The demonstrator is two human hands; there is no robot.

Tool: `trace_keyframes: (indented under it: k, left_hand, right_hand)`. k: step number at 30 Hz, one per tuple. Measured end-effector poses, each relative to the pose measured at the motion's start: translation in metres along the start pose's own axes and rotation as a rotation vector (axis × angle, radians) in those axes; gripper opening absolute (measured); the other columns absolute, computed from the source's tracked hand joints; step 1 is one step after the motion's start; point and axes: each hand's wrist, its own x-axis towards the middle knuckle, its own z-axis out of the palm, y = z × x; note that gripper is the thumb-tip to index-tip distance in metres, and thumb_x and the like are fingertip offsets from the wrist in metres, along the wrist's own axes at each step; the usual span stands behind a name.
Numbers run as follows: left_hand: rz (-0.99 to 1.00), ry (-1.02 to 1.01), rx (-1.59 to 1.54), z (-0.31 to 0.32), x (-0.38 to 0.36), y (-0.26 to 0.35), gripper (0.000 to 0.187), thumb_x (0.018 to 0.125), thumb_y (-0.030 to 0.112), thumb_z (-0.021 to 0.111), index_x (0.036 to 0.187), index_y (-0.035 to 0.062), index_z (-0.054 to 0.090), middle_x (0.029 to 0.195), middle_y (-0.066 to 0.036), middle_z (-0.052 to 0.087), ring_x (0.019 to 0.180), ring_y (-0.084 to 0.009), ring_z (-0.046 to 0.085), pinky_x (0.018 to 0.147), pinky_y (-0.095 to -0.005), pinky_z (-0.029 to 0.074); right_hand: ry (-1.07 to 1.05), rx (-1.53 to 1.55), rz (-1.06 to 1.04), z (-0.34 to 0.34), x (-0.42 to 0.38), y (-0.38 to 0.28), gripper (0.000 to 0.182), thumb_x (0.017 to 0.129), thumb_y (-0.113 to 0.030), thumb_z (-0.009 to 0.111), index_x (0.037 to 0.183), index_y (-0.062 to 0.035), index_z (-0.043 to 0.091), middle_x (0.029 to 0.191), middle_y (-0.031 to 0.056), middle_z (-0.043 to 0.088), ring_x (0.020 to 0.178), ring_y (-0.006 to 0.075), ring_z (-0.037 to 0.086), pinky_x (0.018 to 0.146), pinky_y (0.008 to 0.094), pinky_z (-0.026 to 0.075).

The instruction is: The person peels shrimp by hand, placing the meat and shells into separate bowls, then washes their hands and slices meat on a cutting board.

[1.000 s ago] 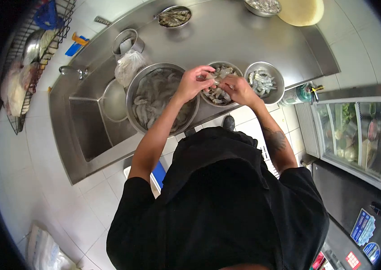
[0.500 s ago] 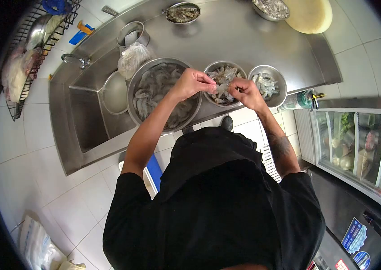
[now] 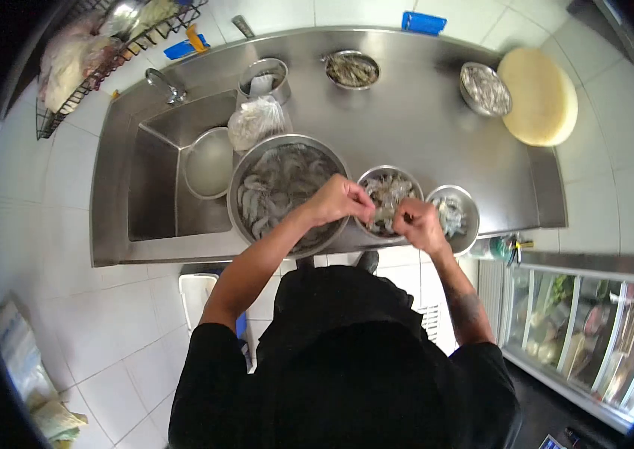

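Steel counter (image 3: 437, 150), with prawns (image 3: 272, 191) in a large bowl (image 3: 233, 196) at 9 o'clock of the left hand (image 3: 341, 203); it and the right hand (image 3: 419, 223) are curled, any grip indiscernible, and a careless flick could scatter shells (image 3: 390, 187) among the prawns.

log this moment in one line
left hand: near left edge of middle bowl; right hand: near its right edge; grip: unclear; large bowl: grey shrimp; right bowl: pale pieces

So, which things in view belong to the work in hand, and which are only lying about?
Probably in use:
large round steel bowl of grey shrimp
front-middle round steel bowl
front-right round steel bowl of pale pieces

Probably idle:
whitish plastic bag
thick cream round board
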Motion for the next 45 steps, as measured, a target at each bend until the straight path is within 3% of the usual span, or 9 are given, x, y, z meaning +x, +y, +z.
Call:
trace_keyframes:
  k: [6,10,13,14,15,17,23,29,45]
  left_hand:
    - [-0.061,0.143,-0.201,-0.033,-0.023,-0.004,0.015,0.084,0.002,0.074,0.093,-0.0079,0.068,0.084,-0.017,0.072,0.080,-0.0223,0.073,0.075,-0.0307,0.059]
    - [-0.027,0.126,-0.011,-0.022,-0.021,-0.007,0.013,0.085,0.003,0.073,0.095,-0.0043,0.068,0.087,-0.013,0.072,0.083,-0.0193,0.072,0.074,-0.0299,0.058]
    - [0.080,0.142,0.318,0.007,0.000,-0.020,0.026,0.074,0.020,0.082,0.093,0.0046,0.072,0.082,-0.004,0.070,0.071,-0.0124,0.063,0.066,-0.0297,0.051]
    - [0.129,0.193,0.089,0.021,0.008,-0.038,0.021,0.076,0.018,0.079,0.091,0.0057,0.072,0.078,-0.004,0.069,0.071,-0.0132,0.062,0.064,-0.0320,0.050]
    - [0.161,0.201,0.122,0.033,0.018,-0.050,0.017,0.077,0.017,0.076,0.088,0.0057,0.071,0.076,-0.004,0.068,0.069,-0.0150,0.062,0.062,-0.0333,0.050]
    - [0.435,0.393,0.469,0.041,0.031,-0.067,0.024,0.070,0.025,0.080,0.081,0.0068,0.068,0.077,-0.008,0.069,0.069,-0.0183,0.063,0.062,-0.0356,0.049]
    - [0.284,0.548,0.844,0.097,0.027,-0.061,0.008,0.083,0.013,0.062,0.081,0.0072,0.066,0.082,-0.016,0.066,0.081,-0.0384,0.061,0.069,-0.0491,0.046]
    - [0.049,0.683,0.895,0.129,0.030,-0.061,0.014,0.084,0.017,0.063,0.092,0.0077,0.069,0.086,-0.017,0.068,0.081,-0.0406,0.063,0.070,-0.0514,0.046]
    - [0.119,0.658,1.096,0.141,0.029,-0.046,0.029,0.086,0.016,0.060,0.112,0.0024,0.056,0.093,-0.021,0.067,0.090,-0.0443,0.064,0.073,-0.0536,0.050]
  right_hand:
    - [-0.017,0.078,0.312,-0.045,0.009,-0.001,0.009,0.081,-0.005,0.067,0.076,0.0012,0.064,0.071,0.0158,0.062,0.062,0.0294,0.059,0.058,0.0346,0.047]
    - [-0.330,-0.298,0.355,-0.022,0.013,0.029,0.039,0.095,-0.037,0.061,0.103,0.0010,0.069,0.089,0.0235,0.068,0.080,0.0376,0.067,0.069,0.0443,0.051]
    - [-0.234,0.489,0.547,0.003,0.015,0.011,0.029,0.100,-0.027,0.058,0.114,-0.0030,0.067,0.076,-0.0006,0.055,0.069,0.0039,0.048,0.060,0.0208,0.040]
    - [-0.368,0.386,0.586,0.004,0.021,0.028,0.027,0.100,-0.019,0.056,0.121,-0.0045,0.064,0.084,0.0007,0.059,0.073,0.0060,0.051,0.062,0.0219,0.042]
    - [-0.373,0.386,0.318,0.012,0.014,0.055,0.023,0.100,-0.013,0.052,0.119,-0.0043,0.063,0.090,0.0017,0.061,0.074,0.0075,0.054,0.063,0.0221,0.044]
    - [-0.277,0.740,0.904,0.006,0.030,0.066,0.012,0.100,-0.006,0.050,0.100,-0.0036,0.062,0.086,0.0028,0.061,0.071,0.0080,0.057,0.057,0.0207,0.044]
    - [-0.559,0.352,0.718,-0.002,0.045,0.071,0.014,0.099,-0.013,0.058,0.088,-0.0044,0.058,0.063,-0.0003,0.053,0.048,0.0066,0.044,0.042,0.0229,0.033]
    - [-0.800,0.444,0.570,-0.006,0.050,0.103,0.017,0.096,-0.017,0.062,0.087,-0.0034,0.057,0.066,-0.0009,0.050,0.051,0.0063,0.042,0.043,0.0220,0.031]
    - [-0.718,0.368,0.469,-0.019,0.053,0.092,0.015,0.094,-0.016,0.064,0.090,-0.0014,0.062,0.066,0.0011,0.053,0.054,0.0088,0.046,0.047,0.0241,0.038]
